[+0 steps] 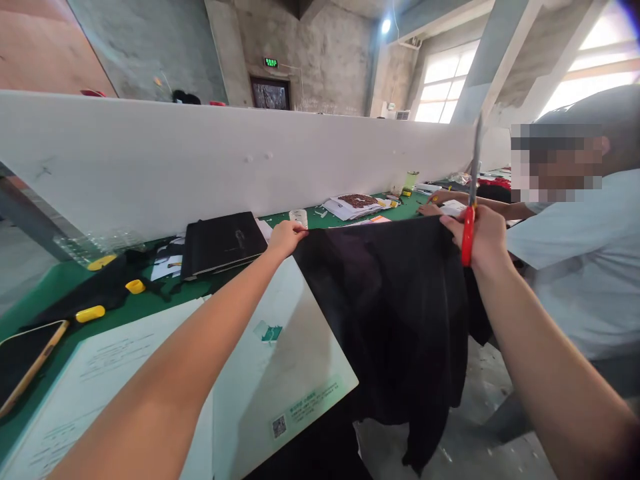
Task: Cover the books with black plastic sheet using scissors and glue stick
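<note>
A piece of black cloth (400,300) hangs stretched between my two hands, its top edge nearly level and its lower end dangling past the table edge. My left hand (286,240) pinches the upper left corner between thumb and fingers. At the upper right corner, my right hand (484,237) grips the cloth and also keeps hold of red-handled scissors (469,233), blades pointing up. Under my left forearm lies an open white folder (305,347) with printed text and a green logo. The cloth covers part of what is behind it.
A black book (223,243) and yellow pieces (135,287) lie on the green table (200,288). A wooden-edged black item (33,370) is at far left. White partition (150,167) behind. Papers (353,208) lie farther back. A co-worker (585,267) sits close on the right.
</note>
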{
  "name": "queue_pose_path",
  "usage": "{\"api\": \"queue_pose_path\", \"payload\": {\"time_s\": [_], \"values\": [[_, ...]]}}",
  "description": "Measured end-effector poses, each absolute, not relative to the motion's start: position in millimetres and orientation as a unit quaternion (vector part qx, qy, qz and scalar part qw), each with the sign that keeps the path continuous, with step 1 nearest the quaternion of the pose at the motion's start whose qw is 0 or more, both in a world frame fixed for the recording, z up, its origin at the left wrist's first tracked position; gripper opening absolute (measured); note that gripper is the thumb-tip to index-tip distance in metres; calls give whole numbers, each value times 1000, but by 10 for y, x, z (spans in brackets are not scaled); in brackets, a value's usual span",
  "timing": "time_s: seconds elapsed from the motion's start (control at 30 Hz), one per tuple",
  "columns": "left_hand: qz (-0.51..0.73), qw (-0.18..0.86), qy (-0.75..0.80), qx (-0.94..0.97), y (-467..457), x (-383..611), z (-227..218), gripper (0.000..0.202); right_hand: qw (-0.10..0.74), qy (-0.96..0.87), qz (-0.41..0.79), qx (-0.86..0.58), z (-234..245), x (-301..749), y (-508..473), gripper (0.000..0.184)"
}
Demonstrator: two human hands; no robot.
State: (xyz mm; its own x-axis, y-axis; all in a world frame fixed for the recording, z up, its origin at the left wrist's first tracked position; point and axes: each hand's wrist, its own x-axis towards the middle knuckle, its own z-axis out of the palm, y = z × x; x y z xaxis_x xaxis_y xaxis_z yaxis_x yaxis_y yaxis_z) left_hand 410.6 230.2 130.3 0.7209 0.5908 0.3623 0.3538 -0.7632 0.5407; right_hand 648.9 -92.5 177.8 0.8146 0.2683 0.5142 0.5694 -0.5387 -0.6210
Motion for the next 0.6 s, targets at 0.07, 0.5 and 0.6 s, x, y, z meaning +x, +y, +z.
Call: {"api": "queue_pose_path", "payload": {"time_s": [0.07,0.5,0.6], "values": [[269,234,276,893,2356,4174,1314,22,378,-242,-227,-864,1968,6696,-704,28],[278,264,327,864,2650,4443,824,19,252,-206,-175,-929,1655,6799,301,43],[282,267,320,864,2688,4503,768,21,313,-264,-110,-906,1672,6468,235,52]]}}
